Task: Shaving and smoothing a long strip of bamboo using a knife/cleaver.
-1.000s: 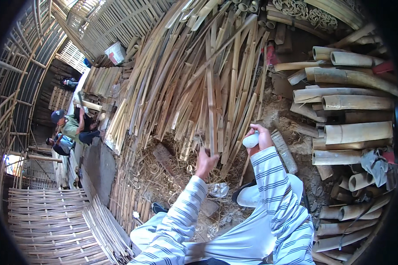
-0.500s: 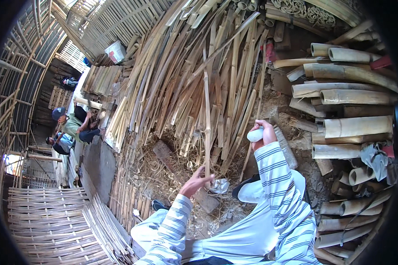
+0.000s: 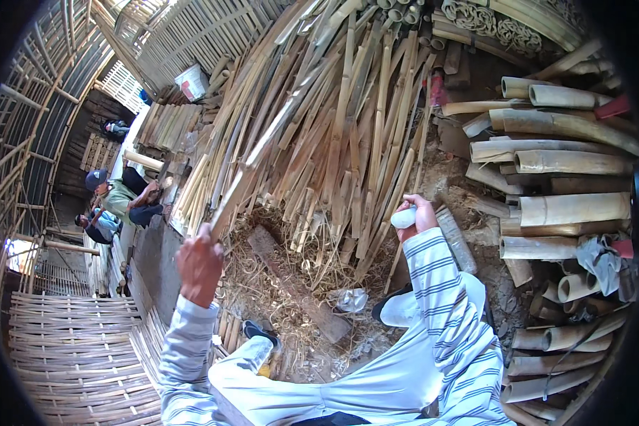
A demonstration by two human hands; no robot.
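Note:
My left hand (image 3: 200, 264) is closed round the near end of a long bamboo strip (image 3: 263, 145). From there the strip slants up and away to the right, over a big heap of split bamboo strips (image 3: 341, 128). Farther right, my right hand (image 3: 422, 214) is closed on a white rounded object (image 3: 403, 218), perhaps a wrapped handle; the rest of it is hidden. Between my hands and below them lies a flat wooden board (image 3: 295, 287) among curly bamboo shavings (image 3: 245, 263).
Thick halved bamboo pieces (image 3: 575, 207) are stacked at the right. A woven bamboo panel (image 3: 78, 355) lies at the lower left. Two people (image 3: 131, 202) sit at the left, beyond a grey slab (image 3: 153, 273). A white bucket (image 3: 190, 82) stands at the back.
My left hand has closed on a bamboo strip and swung it left and up off the heap. My right hand has shifted slightly left, still holding the white object.

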